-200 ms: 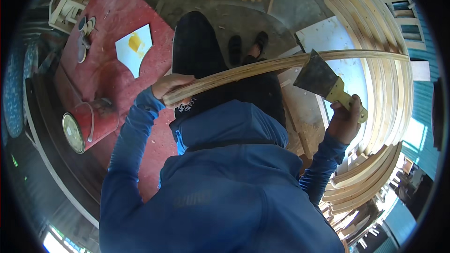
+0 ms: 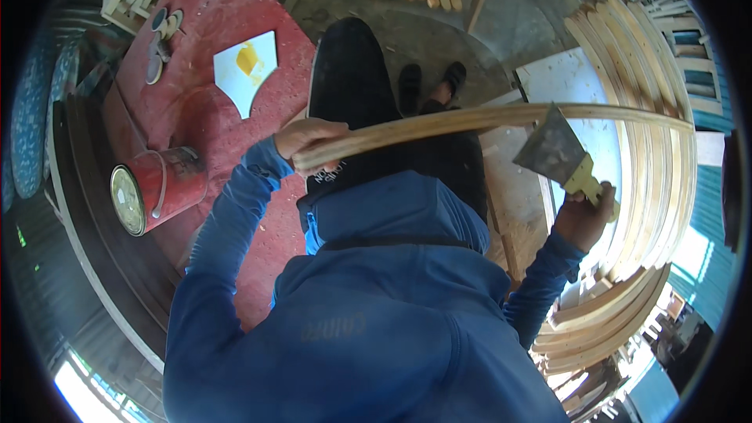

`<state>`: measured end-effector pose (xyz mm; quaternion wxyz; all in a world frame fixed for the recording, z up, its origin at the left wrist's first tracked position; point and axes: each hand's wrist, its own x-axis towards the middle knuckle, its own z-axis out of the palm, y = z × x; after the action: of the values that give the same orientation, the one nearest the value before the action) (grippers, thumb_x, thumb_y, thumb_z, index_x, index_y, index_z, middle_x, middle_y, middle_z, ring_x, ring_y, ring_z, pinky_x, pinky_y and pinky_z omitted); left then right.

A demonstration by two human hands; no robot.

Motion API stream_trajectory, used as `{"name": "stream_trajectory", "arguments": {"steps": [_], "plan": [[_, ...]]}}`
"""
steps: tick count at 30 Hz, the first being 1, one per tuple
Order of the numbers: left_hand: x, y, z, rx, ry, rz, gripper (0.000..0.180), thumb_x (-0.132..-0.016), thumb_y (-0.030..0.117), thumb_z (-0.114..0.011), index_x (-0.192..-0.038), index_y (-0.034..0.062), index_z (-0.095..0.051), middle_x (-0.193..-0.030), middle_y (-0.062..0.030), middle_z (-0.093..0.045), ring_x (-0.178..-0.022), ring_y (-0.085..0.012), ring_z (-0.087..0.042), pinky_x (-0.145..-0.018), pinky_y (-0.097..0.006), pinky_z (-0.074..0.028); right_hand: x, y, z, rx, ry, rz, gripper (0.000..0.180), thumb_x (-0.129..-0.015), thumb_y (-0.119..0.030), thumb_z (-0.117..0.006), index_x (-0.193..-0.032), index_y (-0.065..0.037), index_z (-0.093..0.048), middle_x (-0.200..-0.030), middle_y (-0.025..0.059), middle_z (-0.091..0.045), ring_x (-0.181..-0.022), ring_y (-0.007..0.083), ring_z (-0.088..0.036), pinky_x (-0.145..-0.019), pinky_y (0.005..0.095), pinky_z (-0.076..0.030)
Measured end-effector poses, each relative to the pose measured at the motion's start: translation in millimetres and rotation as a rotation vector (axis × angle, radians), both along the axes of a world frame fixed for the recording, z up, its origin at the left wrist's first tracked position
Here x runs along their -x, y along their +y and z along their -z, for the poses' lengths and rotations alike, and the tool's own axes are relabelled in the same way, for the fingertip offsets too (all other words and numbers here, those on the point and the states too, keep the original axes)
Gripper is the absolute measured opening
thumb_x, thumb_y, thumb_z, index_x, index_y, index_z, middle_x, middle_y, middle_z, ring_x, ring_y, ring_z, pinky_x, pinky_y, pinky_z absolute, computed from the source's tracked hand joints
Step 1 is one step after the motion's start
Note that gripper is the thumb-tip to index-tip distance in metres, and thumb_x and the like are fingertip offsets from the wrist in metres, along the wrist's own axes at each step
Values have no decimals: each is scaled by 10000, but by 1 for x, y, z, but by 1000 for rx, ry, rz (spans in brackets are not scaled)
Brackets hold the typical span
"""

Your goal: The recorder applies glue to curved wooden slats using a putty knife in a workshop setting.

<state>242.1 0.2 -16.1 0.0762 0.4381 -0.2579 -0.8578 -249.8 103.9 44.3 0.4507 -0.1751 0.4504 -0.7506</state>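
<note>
We held the long curved pale wooden slat (image 2: 486, 119) across our lap, left hand (image 2: 307, 141) clenched on its near end, right hand (image 2: 583, 218) gripping the yellow-handled wide steel scraper (image 2: 558, 155) against its edge. A slip could have gouged the slat. A red tin (image 2: 160, 188) lay on the red bench (image 2: 227, 110); stacked curved slats (image 2: 650, 94) crowded the right.

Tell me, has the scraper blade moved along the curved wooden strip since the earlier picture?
Cannot tell: the scraper meets the curved wooden strip at much the same place, right of the black shoes.
</note>
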Motion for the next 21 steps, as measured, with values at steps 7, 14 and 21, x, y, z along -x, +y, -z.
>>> {"name": "stream_trajectory", "arguments": {"steps": [7,14,21], "plan": [[-9,14,21,166,-9,134,404,-905,348,-730,-1125,15,-665,-811,-8,-649,-658,-67,-618,-582,-228,-514,26,0,-11,99,72,65,285,-1017,-343,-592,-992,-63,-637,-885,108,-675,-706,178,-609,-668,280,-499],[19,27,-19,-21,249,161,719,-905,367,-722,-1413,26,-344,-1013,-170,-665,-714,-258,-716,-603,-342,-606,39,11,-26,73,77,279,270,-1022,-334,-581,-1005,-71,-637,-888,95,-672,-708,168,-607,-602,244,-470],[27,52,-53,217,42,9,569,-855,160,-753,-1296,22,-422,-1003,-162,-672,-662,-208,-701,-580,-315,-599,37,3,-29,175,-131,245,214,-1028,-321,-553,-981,-121,-613,-877,72,-682,-685,144,-641,-520,234,-512]]}}
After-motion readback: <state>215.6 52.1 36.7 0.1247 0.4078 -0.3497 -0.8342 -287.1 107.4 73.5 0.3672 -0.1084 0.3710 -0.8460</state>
